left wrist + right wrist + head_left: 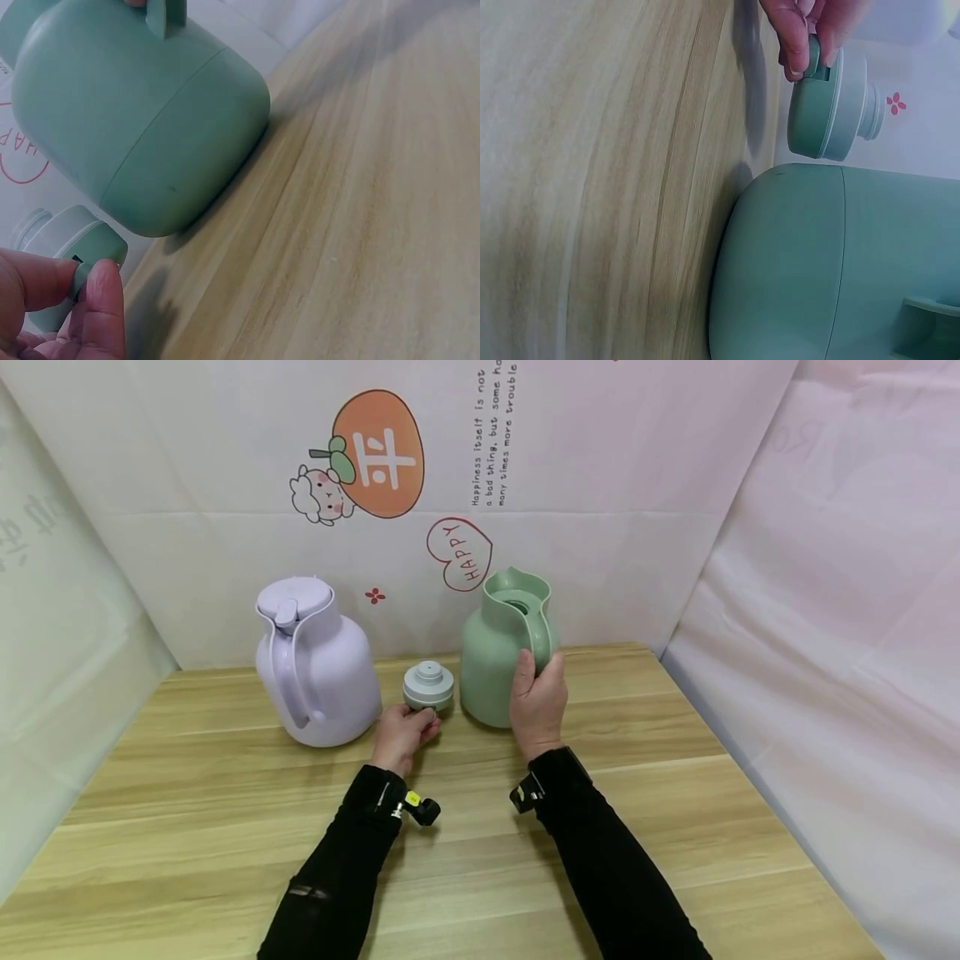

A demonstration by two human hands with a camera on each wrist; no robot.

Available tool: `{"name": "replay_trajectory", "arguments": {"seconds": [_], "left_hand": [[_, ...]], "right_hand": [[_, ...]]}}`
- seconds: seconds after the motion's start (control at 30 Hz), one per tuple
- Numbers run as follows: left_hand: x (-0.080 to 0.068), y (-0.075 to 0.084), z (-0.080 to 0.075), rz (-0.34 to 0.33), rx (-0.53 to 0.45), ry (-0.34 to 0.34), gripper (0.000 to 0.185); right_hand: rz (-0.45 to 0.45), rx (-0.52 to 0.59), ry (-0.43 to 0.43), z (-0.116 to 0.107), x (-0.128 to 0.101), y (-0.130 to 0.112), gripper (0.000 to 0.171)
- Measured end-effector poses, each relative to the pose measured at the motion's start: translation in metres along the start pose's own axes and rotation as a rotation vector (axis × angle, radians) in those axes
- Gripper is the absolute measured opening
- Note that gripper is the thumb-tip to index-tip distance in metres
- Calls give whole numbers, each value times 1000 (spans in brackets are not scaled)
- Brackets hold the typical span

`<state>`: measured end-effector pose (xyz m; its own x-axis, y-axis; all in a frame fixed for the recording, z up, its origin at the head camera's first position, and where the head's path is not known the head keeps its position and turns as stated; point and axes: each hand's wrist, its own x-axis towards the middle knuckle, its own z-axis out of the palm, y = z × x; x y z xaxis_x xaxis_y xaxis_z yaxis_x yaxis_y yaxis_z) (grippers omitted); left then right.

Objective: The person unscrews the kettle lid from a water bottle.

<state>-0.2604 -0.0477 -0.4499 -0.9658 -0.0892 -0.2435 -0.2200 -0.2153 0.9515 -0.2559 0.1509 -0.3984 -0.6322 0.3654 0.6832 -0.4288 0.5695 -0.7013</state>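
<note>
Left hand (401, 732) pinches lid (428, 686) tab – right hand (538, 697) wraps green jug (501, 647) handle.

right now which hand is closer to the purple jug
Left. The left hand pinches the green lid just beside the purple jug; the right hand grips the green jug's handle, farther off.

Pale wooden tabletop (675, 827) with long grain, boxed in on three sides by white sheeting. On the back wall (600, 460), a cartoon sheep sticker (318, 493) beside an orange fruit (378, 452), a red-outlined heart (459, 553) reading "HAPPY", a small red flower (375, 596) and lines of black text (495, 431). Creased plain sheet (840, 652) at right. Soft, even light.
</note>
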Motion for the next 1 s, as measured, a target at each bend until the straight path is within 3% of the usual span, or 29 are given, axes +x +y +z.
{"name": "replay_trajectory", "arguments": {"seconds": [0.53,0.83,1.0], "left_hand": [[3,-1,7,-22,64,1,37],[10,-6,10,1,94,32,31],[12,-8,10,25,170,37,27]], "right_hand": [[-3,-10,9,1,2,4,71],[-2,-11,5,1,3,5,74],[-6,-9,8,1,3,5,73]]}}
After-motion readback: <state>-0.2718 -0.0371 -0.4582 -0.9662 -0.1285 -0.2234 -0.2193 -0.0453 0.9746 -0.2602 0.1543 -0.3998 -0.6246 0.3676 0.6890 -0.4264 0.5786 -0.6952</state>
